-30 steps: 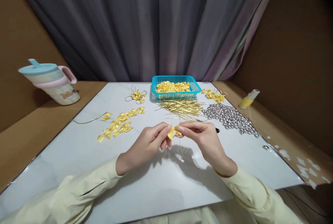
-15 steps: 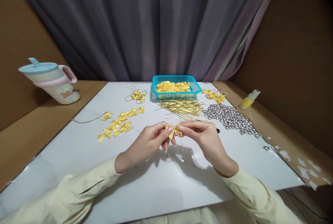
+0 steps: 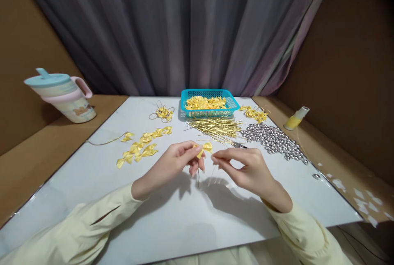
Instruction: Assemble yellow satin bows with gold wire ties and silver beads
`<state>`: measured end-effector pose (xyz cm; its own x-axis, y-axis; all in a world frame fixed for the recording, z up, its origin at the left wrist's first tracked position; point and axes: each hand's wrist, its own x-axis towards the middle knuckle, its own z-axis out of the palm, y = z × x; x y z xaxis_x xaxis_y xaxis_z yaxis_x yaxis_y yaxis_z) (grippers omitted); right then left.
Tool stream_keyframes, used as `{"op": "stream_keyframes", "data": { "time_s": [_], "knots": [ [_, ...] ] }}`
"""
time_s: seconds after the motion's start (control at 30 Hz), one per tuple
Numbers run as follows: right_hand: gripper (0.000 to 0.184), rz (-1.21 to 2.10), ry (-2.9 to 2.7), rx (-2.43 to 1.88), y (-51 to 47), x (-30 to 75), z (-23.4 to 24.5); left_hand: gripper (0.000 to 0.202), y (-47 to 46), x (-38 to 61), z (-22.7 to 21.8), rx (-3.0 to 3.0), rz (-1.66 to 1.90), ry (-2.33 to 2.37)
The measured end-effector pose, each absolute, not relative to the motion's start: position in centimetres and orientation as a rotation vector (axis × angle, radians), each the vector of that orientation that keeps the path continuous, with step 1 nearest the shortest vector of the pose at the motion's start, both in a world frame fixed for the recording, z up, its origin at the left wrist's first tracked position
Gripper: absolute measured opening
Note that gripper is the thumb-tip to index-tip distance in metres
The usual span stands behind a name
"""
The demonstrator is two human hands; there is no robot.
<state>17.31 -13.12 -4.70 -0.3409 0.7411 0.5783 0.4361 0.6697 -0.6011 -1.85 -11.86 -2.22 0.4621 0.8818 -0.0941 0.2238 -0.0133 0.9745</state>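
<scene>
My left hand (image 3: pixel 172 166) pinches a small yellow ribbon bow (image 3: pixel 205 148) above the middle of the white board (image 3: pixel 172 224). My right hand (image 3: pixel 248 170) is just right of the bow, its fingertips pinched on a thin gold wire (image 3: pixel 212 171) that hangs down below the bow. Behind the hands lies a pile of gold wire ties (image 3: pixel 217 127). A blue basket (image 3: pixel 230 104) filled with yellow bows stands at the back centre.
Several finished yellow bows (image 3: pixel 141 146) lie to the left, more by the basket (image 3: pixel 163 113) and at its right (image 3: pixel 255 113). A heap of silver beads (image 3: pixel 272 140) lies at the right, a yellow thread spool (image 3: pixel 295 118) beyond it. A lidded cup (image 3: pixel 63 96) stands far left.
My right hand has let go of the bow and drawn down and right along the wire. The bow now stays in my left hand alone, slightly higher.
</scene>
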Motion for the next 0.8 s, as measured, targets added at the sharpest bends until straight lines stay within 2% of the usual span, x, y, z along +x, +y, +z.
{"op": "stream_keyframes", "data": {
  "time_s": [0.33, 0.8],
  "knots": [
    [0.016, 0.389, -2.016, -0.958, -13.08, 17.45, -4.49, 0.025, -11.77, -1.78, -2.11, 1.359, 0.729, 0.961],
    [0.022, 0.335, -2.033, -0.96, -12.99, 17.61, -4.82, 0.024, -11.74, -1.83, -1.84, 1.457, 0.7, 0.991]
  ]
}}
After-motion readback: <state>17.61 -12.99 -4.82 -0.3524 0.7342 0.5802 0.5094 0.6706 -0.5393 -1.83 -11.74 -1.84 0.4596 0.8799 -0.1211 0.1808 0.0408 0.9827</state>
